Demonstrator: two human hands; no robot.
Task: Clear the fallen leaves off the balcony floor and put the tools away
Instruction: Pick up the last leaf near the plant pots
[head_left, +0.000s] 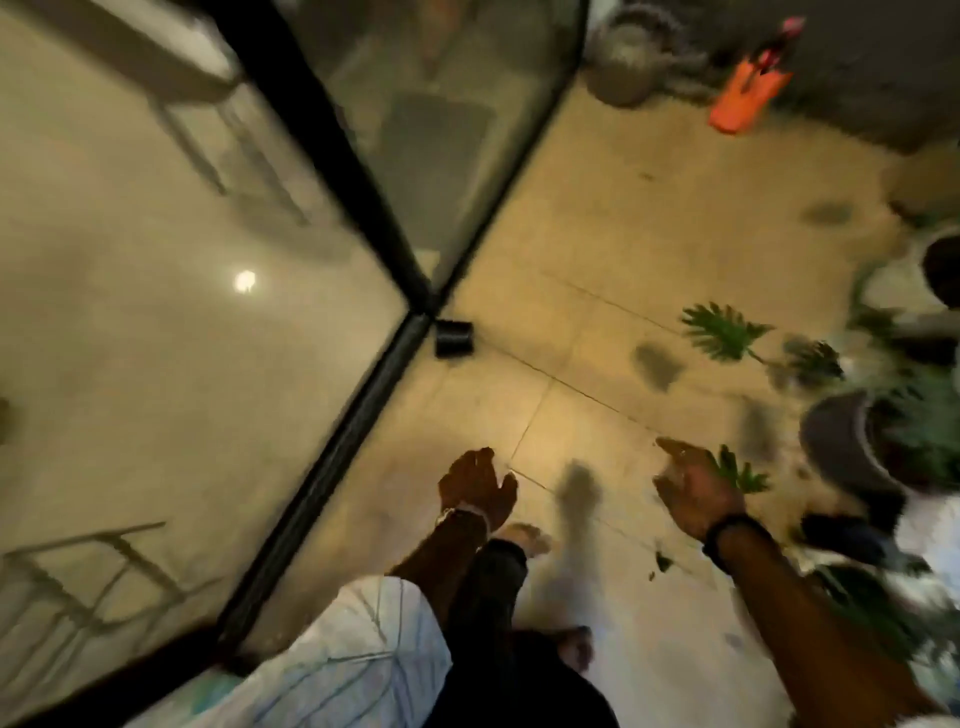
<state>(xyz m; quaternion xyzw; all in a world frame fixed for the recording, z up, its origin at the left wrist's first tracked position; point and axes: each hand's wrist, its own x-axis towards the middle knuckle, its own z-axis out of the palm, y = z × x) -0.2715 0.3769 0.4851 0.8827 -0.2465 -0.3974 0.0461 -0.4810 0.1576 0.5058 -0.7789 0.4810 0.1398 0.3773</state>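
The view is blurred by motion. My left hand (477, 486) hangs over the tiled balcony floor (571, 332) with loosely curled fingers and holds nothing. To its right, my right hand (693, 480) is spread open and empty, just left of a small green leaf (740, 473). A few small dark leaf bits (662, 562) lie on the tiles near my right wrist. An orange dustpan (743, 96) leans at the far wall, with a dark handle and pink top above it. My bare feet show below my hands.
A black-framed glass door (332, 171) stands open on the left, with a black door stop (453, 339) at its foot. Potted plants (857, 441) crowd the right edge. A grey watering can (631, 57) stands at the back. Dark wet patches (657, 366) mark the tiles.
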